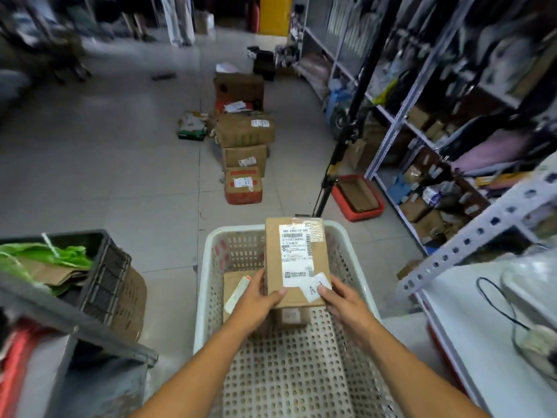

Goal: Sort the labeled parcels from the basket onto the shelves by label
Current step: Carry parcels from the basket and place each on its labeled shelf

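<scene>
At your far left a dark crate (102,267) holds green plastic and flattened cardboard. Next comes the white perforated basket (208,285) in front of you, with a flat parcel (238,285) lying on its floor and a smaller box (291,316) just beside that one. Your left hand (259,297) grips the near left edge of a brown parcel (297,260), thumb curled over its top face. You hold that parcel raised over the basket, its printed shipping label facing up and a small white tag reading "A-1" (315,286) stuck at the near corner. Your right hand (343,300) holds the near right corner, its fingers (327,292) pressing on the tag. Farther off, a row of cardboard boxes (244,161) sits on the tiled floor (105,164). A red tray (357,196) lies at the foot of the shelves (428,122) on your right, which are packed with parcels.
</scene>
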